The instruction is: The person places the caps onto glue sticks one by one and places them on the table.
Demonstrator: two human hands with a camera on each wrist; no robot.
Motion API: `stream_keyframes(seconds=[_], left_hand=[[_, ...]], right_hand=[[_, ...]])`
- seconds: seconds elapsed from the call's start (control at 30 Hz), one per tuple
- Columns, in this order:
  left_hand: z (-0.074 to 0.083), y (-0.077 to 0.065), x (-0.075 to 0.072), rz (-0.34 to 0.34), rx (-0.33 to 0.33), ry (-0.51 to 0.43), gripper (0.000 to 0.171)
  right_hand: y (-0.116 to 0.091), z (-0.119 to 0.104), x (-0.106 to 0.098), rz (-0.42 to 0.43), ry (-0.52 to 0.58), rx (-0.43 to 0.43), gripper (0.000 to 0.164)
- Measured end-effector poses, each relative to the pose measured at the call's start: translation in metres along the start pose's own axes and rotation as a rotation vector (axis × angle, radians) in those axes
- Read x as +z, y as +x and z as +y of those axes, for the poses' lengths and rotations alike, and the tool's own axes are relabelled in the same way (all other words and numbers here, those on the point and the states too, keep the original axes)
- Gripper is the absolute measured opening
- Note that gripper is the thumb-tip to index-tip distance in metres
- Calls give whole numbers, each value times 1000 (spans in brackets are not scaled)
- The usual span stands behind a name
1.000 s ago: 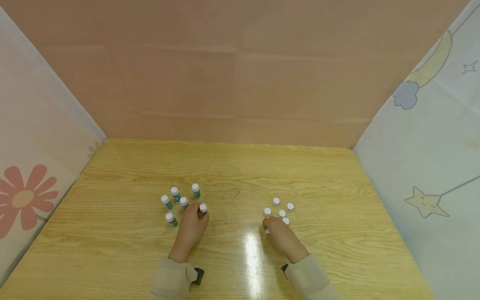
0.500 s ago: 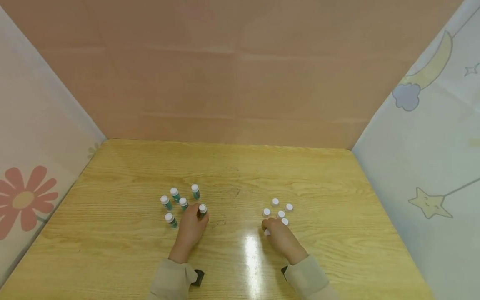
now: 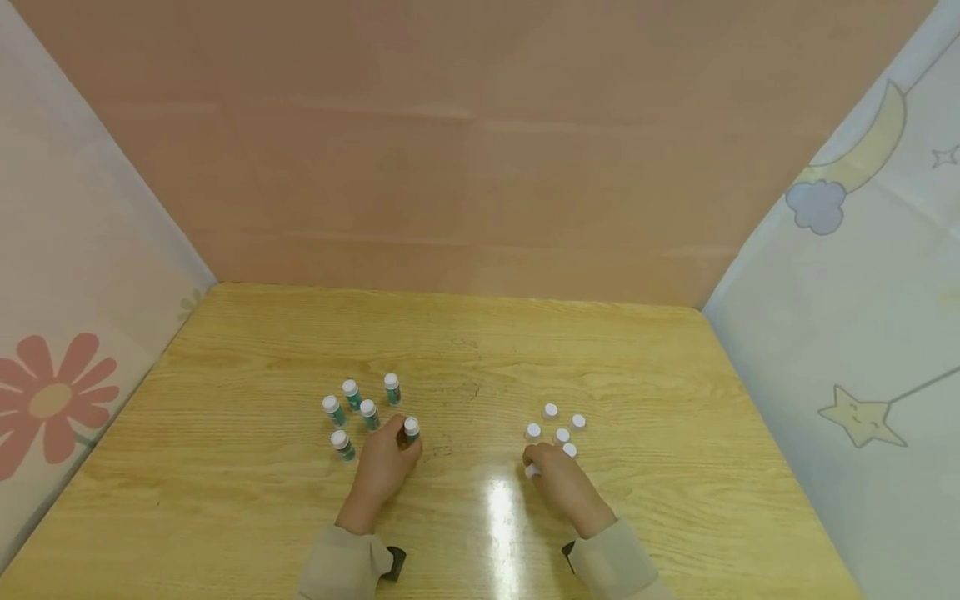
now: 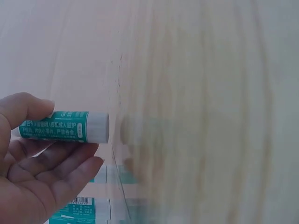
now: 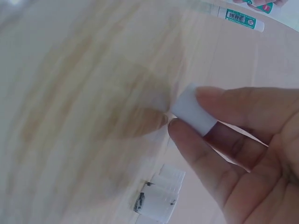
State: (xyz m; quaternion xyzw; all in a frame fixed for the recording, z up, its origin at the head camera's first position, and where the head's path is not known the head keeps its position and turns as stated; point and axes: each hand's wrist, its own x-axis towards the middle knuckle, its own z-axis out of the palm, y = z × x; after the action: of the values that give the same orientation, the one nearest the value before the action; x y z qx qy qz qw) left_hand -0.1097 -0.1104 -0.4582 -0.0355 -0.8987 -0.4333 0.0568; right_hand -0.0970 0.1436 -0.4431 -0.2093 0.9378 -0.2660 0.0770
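Observation:
In the head view my left hand (image 3: 381, 468) grips an upright glue stick (image 3: 412, 430) with a white top. Its green printed label and white lower end show in the left wrist view, where the thumb and fingers (image 4: 84, 170) are round the glue stick (image 4: 53, 126). The lower end is close to the tabletop; I cannot tell whether it touches. My right hand (image 3: 564, 482) pinches a small white cap (image 5: 194, 111) between thumb and fingertips, low over the table, tilted in the right wrist view. In the head view the hand partly covers this cap.
Several more glue sticks (image 3: 352, 395) stand upright to the left of and beyond the left hand. Several loose white caps (image 3: 551, 411) lie just beyond the right hand. A wooden table (image 3: 465, 333) bears everything, with a plain back wall (image 3: 472, 183) and patterned side panels (image 3: 862, 325).
My left hand has shifted slightly right and toward me with the glue stick. The right hand keeps its pinch on the cap almost in place. The head view has tilted up a little.

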Motion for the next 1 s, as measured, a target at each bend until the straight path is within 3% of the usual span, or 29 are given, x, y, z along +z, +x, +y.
stream_keyframes(seconds=[0.13,0.43,0.7,1.0], left_hand=[[3,-1,-1,-31,16,-16,8],[4,-4,-1,-120,-12,-92,7],[4,-5,-1,-133,10,-134,19],[10,-7,0,-143,7,-150,21]], right_hand=[[-1,-1,-1,2,36,-7,6],[-4,2,4,22,81,-2,13],[-5,1,4,56,85,-6,18],[-3,-1,0,98,72,-19,19]])
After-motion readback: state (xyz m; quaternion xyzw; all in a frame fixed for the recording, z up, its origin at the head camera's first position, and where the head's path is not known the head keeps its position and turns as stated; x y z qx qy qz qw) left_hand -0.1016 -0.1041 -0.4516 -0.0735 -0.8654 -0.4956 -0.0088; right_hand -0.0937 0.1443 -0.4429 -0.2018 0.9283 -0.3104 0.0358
